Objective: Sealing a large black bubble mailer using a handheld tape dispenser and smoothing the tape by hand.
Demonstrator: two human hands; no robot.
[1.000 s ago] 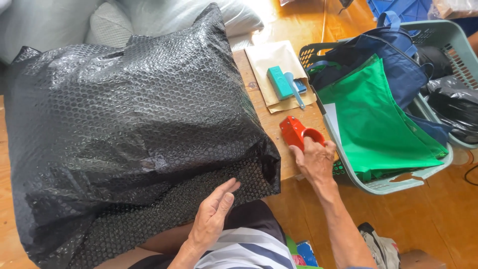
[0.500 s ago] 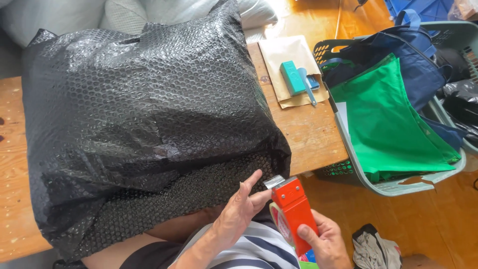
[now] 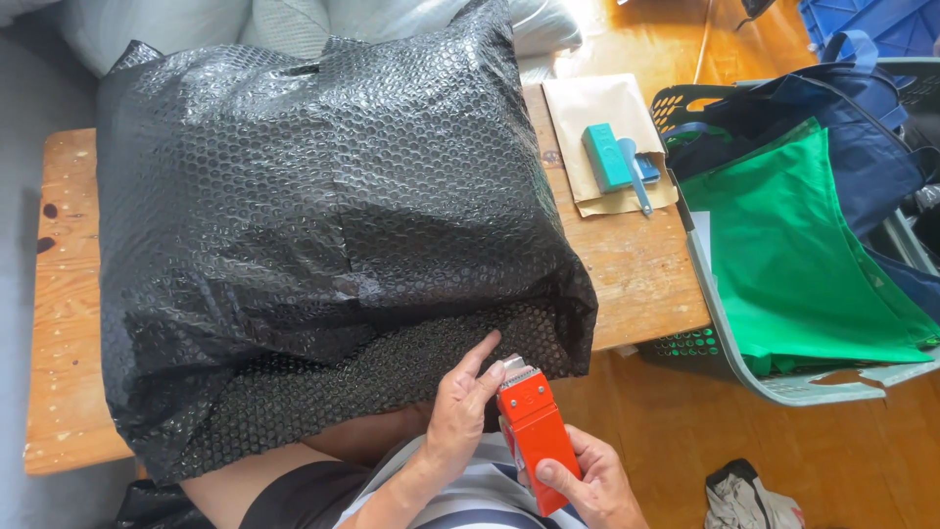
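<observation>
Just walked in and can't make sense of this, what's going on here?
A person sits at a wooden table with a big bundle wrapped in black bubble wrap on it. The right hand grips a red tape dispenser, its toothed end at the bundle's near edge, while the left hand touches that end and the wrap.

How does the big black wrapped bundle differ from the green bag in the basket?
The black bundle is bulky, shiny and covered in bubble wrap; the green bag is flat, matt and smooth. The bundle sits on the wooden table, the bag lies in a grey basket beside it. Both are soft-sided.
</observation>
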